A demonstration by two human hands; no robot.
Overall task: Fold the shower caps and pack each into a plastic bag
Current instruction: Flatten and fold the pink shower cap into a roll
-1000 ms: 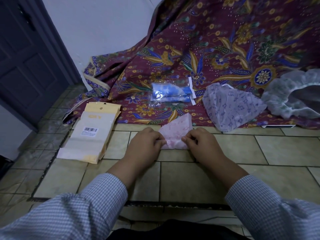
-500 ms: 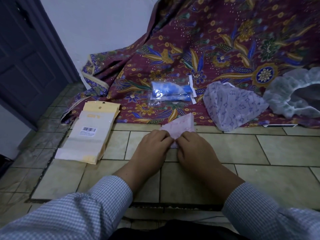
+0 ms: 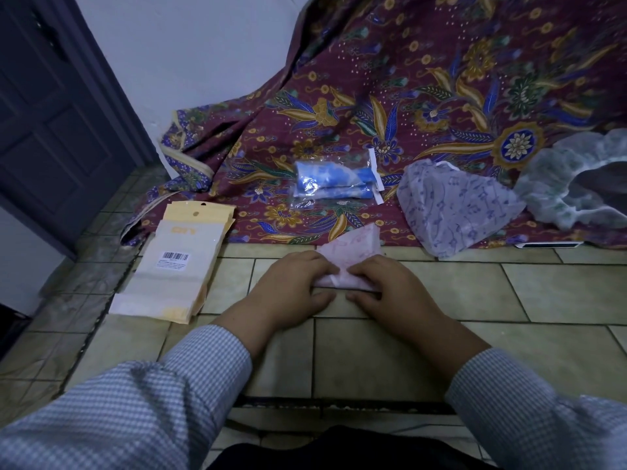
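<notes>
A pink shower cap [image 3: 353,247], folded into a narrow wedge, lies on the tiled floor in front of me. My left hand [image 3: 290,284] and my right hand [image 3: 386,288] sit side by side on its near end, fingers curled over the rolled edge and gripping it. Its pointed far tip sticks out beyond my fingers. On the patterned cloth behind lies a clear plastic bag [image 3: 334,181] with a blue cap packed inside. To the right rest a folded lilac cap [image 3: 454,205] and an open white cap [image 3: 573,184].
A stack of flat plastic bags [image 3: 176,266] with a barcode label lies on the tiles to the left. The batik cloth [image 3: 424,96] drapes up the wall behind. A dark door [image 3: 44,113] stands at far left. A white flat item [image 3: 548,245] peeks from under the cloth edge.
Both hands have come together and now lie over the near end of the pink cap, which is rolled up tighter than before. Less of the cap shows.
</notes>
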